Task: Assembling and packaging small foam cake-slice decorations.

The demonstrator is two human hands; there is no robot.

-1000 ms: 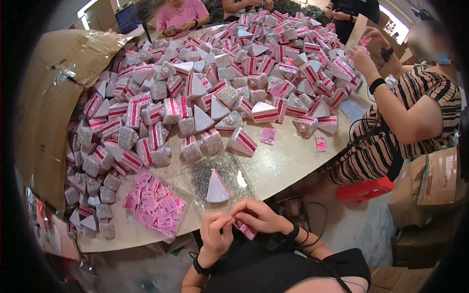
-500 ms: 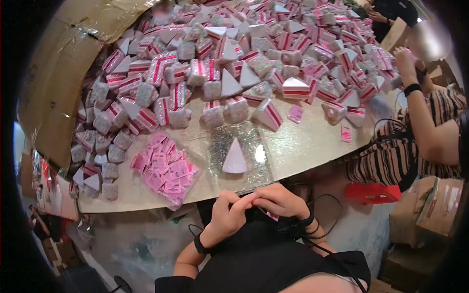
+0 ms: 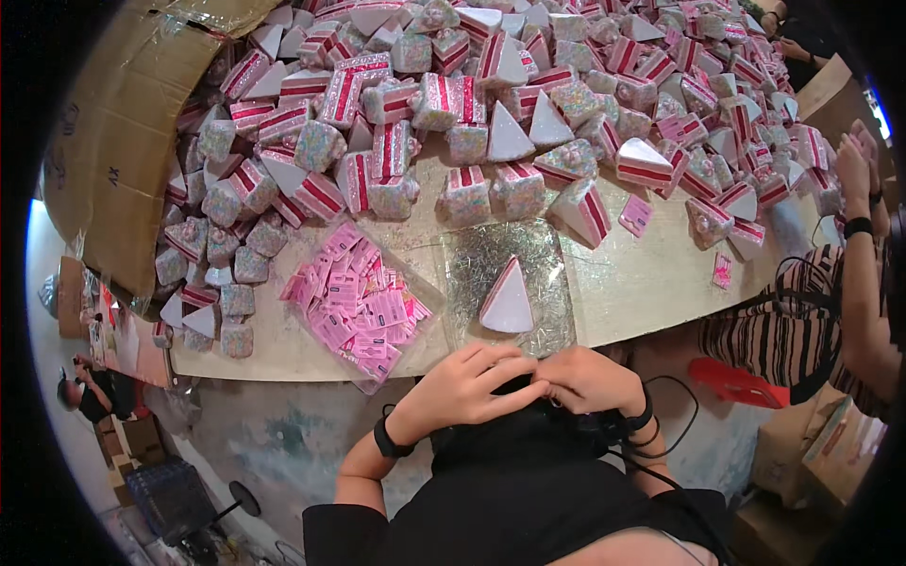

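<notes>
At the table's near edge my left hand (image 3: pixel 477 385) and my right hand (image 3: pixel 595 382) meet in front of my black shirt. The left fingers are bent, their tips touching the right hand's. My right thumb and fingers are pinched together. Anything between the fingertips is too small or hidden to make out. Just beyond them, a cake-slice-shaped piece (image 3: pixel 508 300) with a white face and a pink-red edge lies on a glittery clear sheet (image 3: pixel 462 250). To its left is a clear plastic bag (image 3: pixel 408 274) full of pink printed tags (image 3: pixel 344 300).
A large heap of similar cake-slice pieces (image 3: pixel 392 156) covers the table's far part. Single pink tags (image 3: pixel 635 216) lie at the right. Cardboard (image 3: pixel 123 141) walls the left side. Another person's arm (image 3: pixel 861 274) is at the right, above a red stool (image 3: pixel 736 382).
My view has shifted, so the table contents appear farther right. My left fingers now spread across toward the right hand. The pink tag glimpsed under my right hand no longer shows.
</notes>
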